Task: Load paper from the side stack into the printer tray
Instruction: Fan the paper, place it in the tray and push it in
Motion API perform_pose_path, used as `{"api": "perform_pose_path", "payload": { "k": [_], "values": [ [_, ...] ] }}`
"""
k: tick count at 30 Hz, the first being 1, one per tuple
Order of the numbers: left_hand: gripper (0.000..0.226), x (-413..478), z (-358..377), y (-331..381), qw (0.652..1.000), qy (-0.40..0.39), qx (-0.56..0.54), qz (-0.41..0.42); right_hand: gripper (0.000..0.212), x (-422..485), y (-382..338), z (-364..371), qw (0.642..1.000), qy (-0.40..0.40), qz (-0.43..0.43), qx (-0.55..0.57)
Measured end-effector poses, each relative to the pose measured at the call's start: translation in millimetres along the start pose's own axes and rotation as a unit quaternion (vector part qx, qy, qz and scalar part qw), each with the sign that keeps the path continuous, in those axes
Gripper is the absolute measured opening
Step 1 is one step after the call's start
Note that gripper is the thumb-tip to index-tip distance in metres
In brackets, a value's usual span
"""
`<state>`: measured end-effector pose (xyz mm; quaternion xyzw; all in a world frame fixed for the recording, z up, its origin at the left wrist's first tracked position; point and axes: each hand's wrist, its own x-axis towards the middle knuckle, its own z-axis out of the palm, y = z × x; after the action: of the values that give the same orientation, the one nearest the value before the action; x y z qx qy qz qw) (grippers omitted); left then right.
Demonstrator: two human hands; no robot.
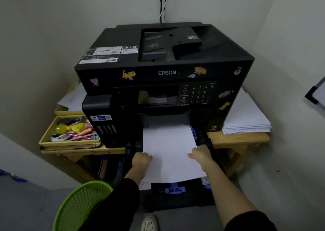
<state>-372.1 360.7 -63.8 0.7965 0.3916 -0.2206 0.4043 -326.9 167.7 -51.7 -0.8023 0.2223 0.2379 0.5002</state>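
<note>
— Hands?
— Left hand (141, 158) curled round the paper (169, 148) at its left edge; right hand (200, 154) gripping its right edge.
— Paper where?
— Over the pulled-out printer tray (175, 198), far end under the printer (165, 72); side stack (246, 118) just right of it.

Home office corner: stickered printer (164, 72), stationery tray (70, 130).

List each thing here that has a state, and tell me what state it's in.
printer tray, pulled out toward the person.
paper sheets, partly in the tray, far end under the Epson printer.
left hand, grips the sheets' left edge.
right hand, grips the sheets' right edge.
side stack, resting on the table.
yellow box, open, holding stationery.
</note>
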Motion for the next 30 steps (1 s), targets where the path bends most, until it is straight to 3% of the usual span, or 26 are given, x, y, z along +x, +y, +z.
{"api": "perform_pose_path", "payload": {
  "k": [3,5,7,9,11,13,16,20,22,25,27,30],
  "values": [
    [0.05,0.5,6.6,-6.6,0.972,0.024,0.213,0.096,0.03,4.2,6.1,5.4,0.999,0.008,-0.02,-0.043],
    [0.036,-1.9,11.2,-8.2,0.98,0.031,0.175,0.088,0.031,4.3,8.8,9.3,0.995,0.034,-0.042,-0.08],
    [0.033,-10.4,12.2,-6.3,0.988,0.079,0.117,0.06,0.005,-1.0,7.6,11.2,0.986,0.077,-0.072,-0.127],
    [0.042,-18.6,12.4,-3.1,0.976,0.128,0.154,0.081,0.038,-1.2,11.2,13.0,0.966,0.121,-0.099,-0.206],
    [0.055,-26.9,11.4,-3.1,0.956,0.161,0.215,0.116,0.049,-4.7,14.8,11.4,0.951,0.143,-0.135,-0.24],
    [0.064,-34.0,13.3,-5.6,0.938,0.157,0.248,0.185,0.054,-10.2,20.3,7.5,0.947,0.11,-0.173,-0.249],
    [0.081,-43.8,22.7,-18.4,0.908,0.056,0.274,0.311,0.067,-21.4,32.0,-0.6,0.941,-0.035,-0.212,-0.261],
    [0.109,-61.7,34.9,-42.7,0.877,-0.069,0.299,0.37,0.081,-43.6,47.1,-7.9,0.911,-0.183,-0.211,-0.304],
    [0.114,-69.0,39.2,-53.0,0.833,-0.074,0.37,0.406,0.09,-52.3,56.9,-10.2,0.893,-0.205,-0.224,-0.331],
    [0.119,-72.8,48.1,-66.1,0.775,-0.04,0.478,0.411,0.122,-56.7,75.3,-2.7,0.841,-0.194,-0.253,-0.437],
    [0.114,-74.6,55.1,-70.9,0.769,-0.012,0.506,0.391,0.132,-57.0,86.4,8.2,0.802,-0.146,-0.278,-0.509],
    [0.093,-76.3,62.3,-72.5,0.767,0.022,0.52,0.375,0.121,-60.0,92.5,17.4,0.792,-0.088,-0.3,-0.524]
  ]
}}
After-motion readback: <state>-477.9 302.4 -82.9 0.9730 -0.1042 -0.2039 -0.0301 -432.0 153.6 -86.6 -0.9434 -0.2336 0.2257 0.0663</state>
